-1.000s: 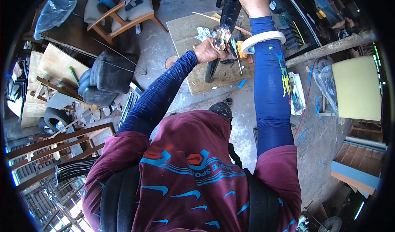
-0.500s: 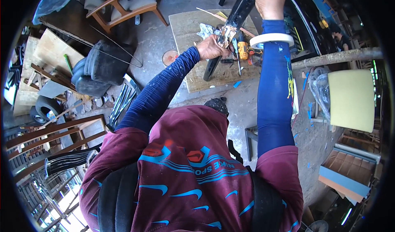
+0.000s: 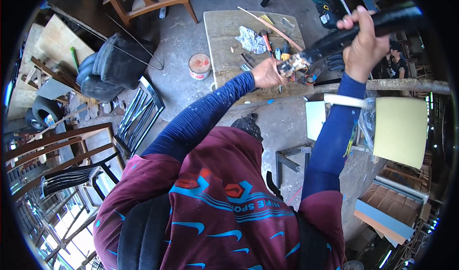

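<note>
A long black-painted wooden bar (image 3: 330, 44) slants up to the right over a low workbench (image 3: 224, 55). Its near end is chipped, with bare pale wood and whitish residue. My left hand (image 3: 269, 73) is closed at that rough end. Farther along, my right hand (image 3: 367, 47) wraps round the bar, fingers curled over it. A pale roll of tape (image 3: 345, 100) circles my right forearm like a bracelet. On the bench lie crumpled paper (image 3: 252, 40), an orange-and-black hand tool (image 3: 266, 39) and a yellow power tool (image 3: 285, 55), partly hidden behind the bar.
A tin (image 3: 199, 66) stands on the floor left of the bench. Wooden chairs (image 3: 143, 2), black chair frames (image 3: 138, 114) and stacked black seats (image 3: 117, 62) crowd the left. At right are a yellow cushion (image 3: 400, 131) and a person (image 3: 396, 62) in dark clothes.
The bar has swung from steep to a flatter slant, its far end moving right. My right hand has come down and right with it; my left hand has shifted slightly right and down.
</note>
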`<act>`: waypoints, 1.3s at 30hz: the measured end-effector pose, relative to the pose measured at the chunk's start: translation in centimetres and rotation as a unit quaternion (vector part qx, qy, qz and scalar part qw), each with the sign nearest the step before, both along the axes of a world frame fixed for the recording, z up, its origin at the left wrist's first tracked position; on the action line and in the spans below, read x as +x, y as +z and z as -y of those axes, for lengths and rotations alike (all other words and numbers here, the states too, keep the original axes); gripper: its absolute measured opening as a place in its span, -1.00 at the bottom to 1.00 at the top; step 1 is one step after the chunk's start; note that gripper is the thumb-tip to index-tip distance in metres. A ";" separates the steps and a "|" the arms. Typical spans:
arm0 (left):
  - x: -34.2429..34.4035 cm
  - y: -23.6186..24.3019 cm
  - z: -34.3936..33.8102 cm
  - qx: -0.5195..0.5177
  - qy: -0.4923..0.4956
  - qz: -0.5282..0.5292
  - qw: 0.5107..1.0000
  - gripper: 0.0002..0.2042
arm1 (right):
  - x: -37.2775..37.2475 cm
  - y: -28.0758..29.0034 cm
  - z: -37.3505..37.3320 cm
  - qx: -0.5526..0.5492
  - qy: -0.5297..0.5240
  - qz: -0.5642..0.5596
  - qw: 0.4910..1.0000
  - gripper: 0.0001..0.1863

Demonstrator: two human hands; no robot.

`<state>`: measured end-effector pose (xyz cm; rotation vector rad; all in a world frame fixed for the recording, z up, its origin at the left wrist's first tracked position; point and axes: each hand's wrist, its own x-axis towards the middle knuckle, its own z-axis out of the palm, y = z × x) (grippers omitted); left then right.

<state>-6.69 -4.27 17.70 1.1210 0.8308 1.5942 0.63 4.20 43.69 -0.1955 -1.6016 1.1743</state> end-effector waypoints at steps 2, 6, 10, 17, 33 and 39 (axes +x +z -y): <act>1.5 1.7 -0.2 -0.018 0.022 -0.067 0.997 -0.72 | 1.5 0.7 0.2 0.018 -0.034 0.001 0.999 -0.90; 2.2 1.8 -0.4 -0.041 0.043 -0.156 0.986 -0.75 | 1.9 0.7 -0.3 0.025 -0.029 0.004 0.999 -0.91; 2.8 1.0 -1.1 -0.034 0.035 -0.161 0.986 -0.78 | 2.7 0.3 -0.5 0.010 -0.050 0.011 0.999 -0.92; 2.0 1.0 -0.6 -0.051 0.030 -0.136 0.989 -0.72 | 1.8 0.4 0.5 0.033 -0.041 0.016 0.999 -0.92; -1.2 5.5 1.0 0.016 -0.100 0.005 0.995 -0.40 | 1.8 0.3 0.7 0.050 -0.022 0.023 0.998 -0.97; -1.3 5.2 0.9 0.042 -0.072 0.016 0.996 -0.44 | 1.5 0.2 0.8 0.056 0.019 0.008 0.998 -0.96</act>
